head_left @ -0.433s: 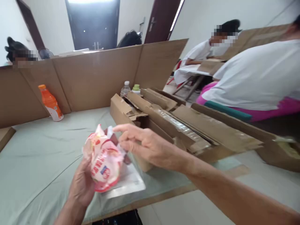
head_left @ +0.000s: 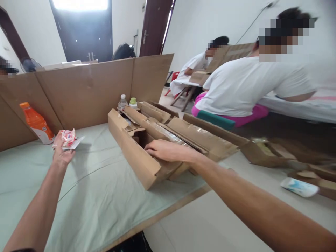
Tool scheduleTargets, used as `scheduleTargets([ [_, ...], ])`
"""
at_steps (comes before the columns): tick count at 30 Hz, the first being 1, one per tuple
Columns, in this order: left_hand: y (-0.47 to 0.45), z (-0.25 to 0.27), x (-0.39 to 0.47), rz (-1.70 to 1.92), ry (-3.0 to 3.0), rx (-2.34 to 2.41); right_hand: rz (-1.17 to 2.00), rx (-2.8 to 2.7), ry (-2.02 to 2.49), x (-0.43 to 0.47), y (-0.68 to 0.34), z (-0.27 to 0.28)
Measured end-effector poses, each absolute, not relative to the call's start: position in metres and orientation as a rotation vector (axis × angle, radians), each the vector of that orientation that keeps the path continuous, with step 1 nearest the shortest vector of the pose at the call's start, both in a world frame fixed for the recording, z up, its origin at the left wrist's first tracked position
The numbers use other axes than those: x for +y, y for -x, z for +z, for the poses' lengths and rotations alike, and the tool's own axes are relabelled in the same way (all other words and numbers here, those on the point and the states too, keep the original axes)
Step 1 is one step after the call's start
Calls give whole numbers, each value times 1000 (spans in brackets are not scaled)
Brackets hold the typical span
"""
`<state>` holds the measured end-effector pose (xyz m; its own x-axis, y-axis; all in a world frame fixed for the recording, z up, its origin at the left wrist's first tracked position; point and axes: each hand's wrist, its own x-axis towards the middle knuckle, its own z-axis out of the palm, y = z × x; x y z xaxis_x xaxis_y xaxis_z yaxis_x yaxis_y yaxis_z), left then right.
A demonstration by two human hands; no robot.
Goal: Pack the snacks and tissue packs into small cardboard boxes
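The left hand grips the pink-and-white packet near the orange bottle, over the cloth-covered counter; the packet is not yet put down. The right hand reaches into the cardboard box; whether it grasps anything there cannot be seen.

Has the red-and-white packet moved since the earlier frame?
Yes: the packet has moved away from the cardboard box, toward the orange bottle.

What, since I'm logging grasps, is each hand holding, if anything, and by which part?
The left hand holds a printed packet, grip at its near left side. The right hand is at the cardboard box; whether it holds anything cannot be told.
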<state>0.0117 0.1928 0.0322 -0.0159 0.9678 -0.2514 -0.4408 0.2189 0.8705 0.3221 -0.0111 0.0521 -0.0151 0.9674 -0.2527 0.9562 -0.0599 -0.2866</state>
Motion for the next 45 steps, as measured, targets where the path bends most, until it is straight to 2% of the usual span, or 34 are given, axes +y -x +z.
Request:
scheduleTargets([
  [3,-35,19,182,1223,-923,1129,726,-2123,2267,0,-315,55],
  [6,-62,8,144,1157,-1251,1035,882,-2065,2347,9,-308,59],
  [10,-99,14,97,940,-1777,647,881,-2056,2295,11,-297,67],
  [14,-122,16,89,840,-2449,254,935,-1943,2263,8,-294,70],
  [19,-129,0,96,918,-2468,279,767,-2018,2387,14,-294,48],
  [23,-129,-8,93,940,-2457,261,758,-1979,2388,18,-296,37],
  [31,-123,-23,97,1008,-2396,269,1258,-1531,2203,23,-304,49],
  [36,-121,-34,94,1007,-2350,308,1275,-1637,2027,19,-314,40],
  [45,-123,-42,92,892,-2335,370,1184,-1840,1999,10,-315,52],
])
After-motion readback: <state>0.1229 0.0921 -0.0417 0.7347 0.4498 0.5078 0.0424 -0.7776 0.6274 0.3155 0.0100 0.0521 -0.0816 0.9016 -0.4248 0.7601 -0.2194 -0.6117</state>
